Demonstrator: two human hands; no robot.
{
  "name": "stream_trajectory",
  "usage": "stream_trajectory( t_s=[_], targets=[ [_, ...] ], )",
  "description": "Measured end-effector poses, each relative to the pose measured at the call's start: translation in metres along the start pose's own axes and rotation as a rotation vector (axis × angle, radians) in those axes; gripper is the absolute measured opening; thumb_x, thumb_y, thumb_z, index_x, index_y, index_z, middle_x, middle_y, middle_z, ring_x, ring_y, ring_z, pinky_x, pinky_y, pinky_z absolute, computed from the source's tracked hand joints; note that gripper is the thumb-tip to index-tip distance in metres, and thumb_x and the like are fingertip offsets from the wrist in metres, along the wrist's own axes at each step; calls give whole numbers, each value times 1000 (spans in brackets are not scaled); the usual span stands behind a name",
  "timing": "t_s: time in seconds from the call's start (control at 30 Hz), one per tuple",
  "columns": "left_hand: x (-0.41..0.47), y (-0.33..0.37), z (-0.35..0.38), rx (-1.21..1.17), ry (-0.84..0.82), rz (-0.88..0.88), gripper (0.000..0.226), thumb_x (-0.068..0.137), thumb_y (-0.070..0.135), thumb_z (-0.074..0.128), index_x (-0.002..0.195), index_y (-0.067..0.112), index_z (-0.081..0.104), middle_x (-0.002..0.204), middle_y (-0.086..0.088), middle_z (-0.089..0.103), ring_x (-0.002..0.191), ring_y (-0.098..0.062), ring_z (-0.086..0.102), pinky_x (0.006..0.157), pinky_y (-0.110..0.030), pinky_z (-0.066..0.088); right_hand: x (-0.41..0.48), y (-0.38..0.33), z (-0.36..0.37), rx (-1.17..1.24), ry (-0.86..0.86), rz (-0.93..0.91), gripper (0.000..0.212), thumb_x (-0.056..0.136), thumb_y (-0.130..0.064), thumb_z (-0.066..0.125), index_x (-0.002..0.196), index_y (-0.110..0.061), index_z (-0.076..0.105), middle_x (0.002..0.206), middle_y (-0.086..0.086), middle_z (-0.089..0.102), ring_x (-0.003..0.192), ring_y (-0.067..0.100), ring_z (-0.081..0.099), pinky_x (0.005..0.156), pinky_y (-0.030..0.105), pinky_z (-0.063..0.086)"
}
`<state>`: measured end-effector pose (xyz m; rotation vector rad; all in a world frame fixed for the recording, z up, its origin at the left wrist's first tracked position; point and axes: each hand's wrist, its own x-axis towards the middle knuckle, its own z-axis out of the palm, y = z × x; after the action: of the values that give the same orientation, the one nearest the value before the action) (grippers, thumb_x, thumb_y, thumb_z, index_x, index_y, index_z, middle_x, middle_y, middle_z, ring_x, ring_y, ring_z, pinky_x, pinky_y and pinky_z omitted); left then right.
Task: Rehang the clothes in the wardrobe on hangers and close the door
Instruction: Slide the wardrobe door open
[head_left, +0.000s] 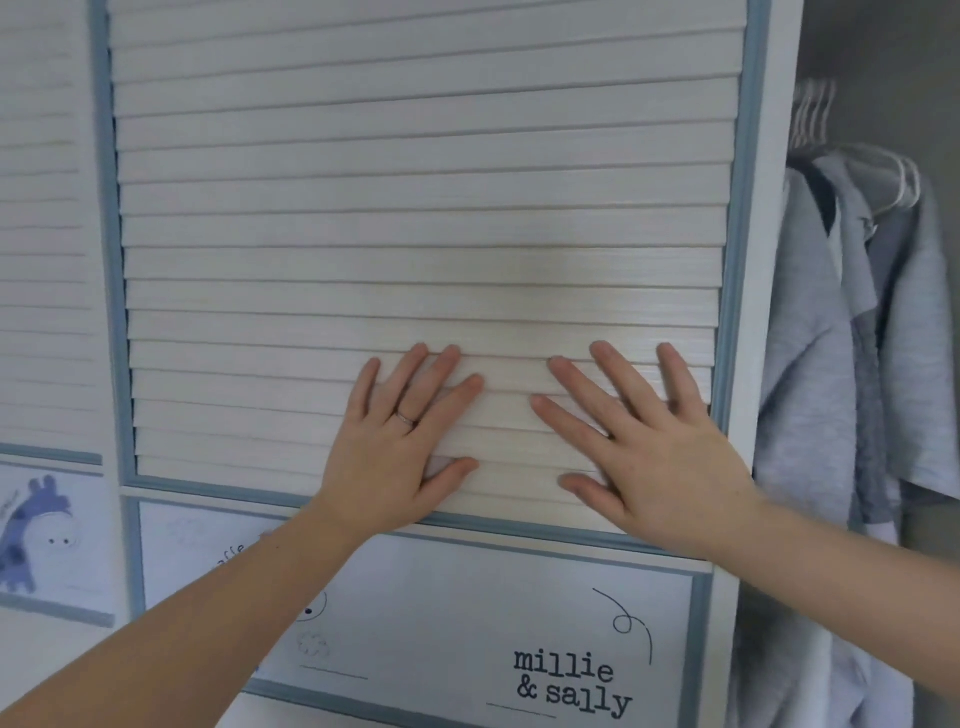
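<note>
Hands, two in the head view, press flat on the slatted wardrobe door (415, 208): left hand (395, 441) and right hand (654, 452) lie side by side, fingers (618, 369) straight and spread, gripping nothing. One ring (406, 417) sits on a left finger. Right of the right fingers, past the door's edge, the wardrobe stands open, with grey clothes (852, 338) on white hangers (815, 111) too blurred to count. Below the fingers, one panel (467, 623) reads "millie & sally". Left of the left fingers is a second slatted door (47, 234) with one giraffe picture (36, 530) below it.
</note>
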<state>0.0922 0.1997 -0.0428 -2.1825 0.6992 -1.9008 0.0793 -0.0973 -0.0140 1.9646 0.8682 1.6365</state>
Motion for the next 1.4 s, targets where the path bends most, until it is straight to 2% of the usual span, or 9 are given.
stream_trajectory(
  t_s=[0.47, 0.63, 0.8, 0.93, 1.03, 1.1, 1.4],
  targets=[
    [-45, -42, -11, -19, -55, -527, 75, 96, 67, 30, 159, 28, 19, 168, -1, 7, 154, -25, 5, 121, -54, 11, 77, -55, 0, 10, -110, -108, 74, 92, -62, 47, 154, -25, 31, 164, 5, 18, 149, 37, 18, 114, 66, 19],
    [-57, -56, -12, -50, -39, -706, 73, 95, 60, 35, 159, 34, 12, 168, 3, 1, 155, -21, -1, 122, -50, 6, 106, -75, 2, 70, -149, -139, 76, 89, -61, 53, 153, -24, 34, 163, 6, 21, 149, 37, 20, 113, 67, 18],
    [-72, -75, -13, -90, -47, -866, 73, 94, 63, 30, 158, 41, 3, 167, 10, -7, 154, -16, -9, 123, -48, 3, 133, -101, 4, 99, -186, -143, 76, 89, -61, 52, 153, -24, 34, 164, 5, 19, 150, 36, 16, 115, 67, 13],
    [-85, -93, -17, -108, -40, -938, 72, 94, 66, 25, 157, 43, -1, 166, 14, -12, 153, -13, -13, 123, -46, -1, 154, -121, 8, 110, -218, -154, 76, 94, -61, 42, 157, -24, 23, 166, 5, 7, 151, 35, 3, 116, 66, 4],
    [-95, -106, -19, -131, -19, -999, 71, 94, 66, 23, 156, 46, -6, 166, 13, -12, 152, -11, -14, 124, -44, -1, 169, -139, 15, 87, -206, -170, 75, 98, -62, 25, 158, -25, 1, 164, 5, -16, 149, 36, -18, 113, 66, -13],
    [-101, -115, -21, -146, -8, -1059, 70, 93, 66, 22, 154, 48, -8, 166, 12, -12, 152, -11, -13, 124, -44, 0, 180, -151, 19, 82, -189, -172, 75, 98, -61, 19, 158, -24, -7, 162, 5, -25, 146, 36, -25, 111, 66, -18],
    [-127, -161, -26, -153, 0, -1204, 70, 93, 67, 16, 156, 45, -6, 166, 14, -12, 151, -9, -12, 122, -36, -5, 230, -198, 26, 123, -169, -176, 75, 99, -59, 21, 158, -22, -7, 163, 7, -22, 146, 37, -24, 108, 66, -24]
  ],
)
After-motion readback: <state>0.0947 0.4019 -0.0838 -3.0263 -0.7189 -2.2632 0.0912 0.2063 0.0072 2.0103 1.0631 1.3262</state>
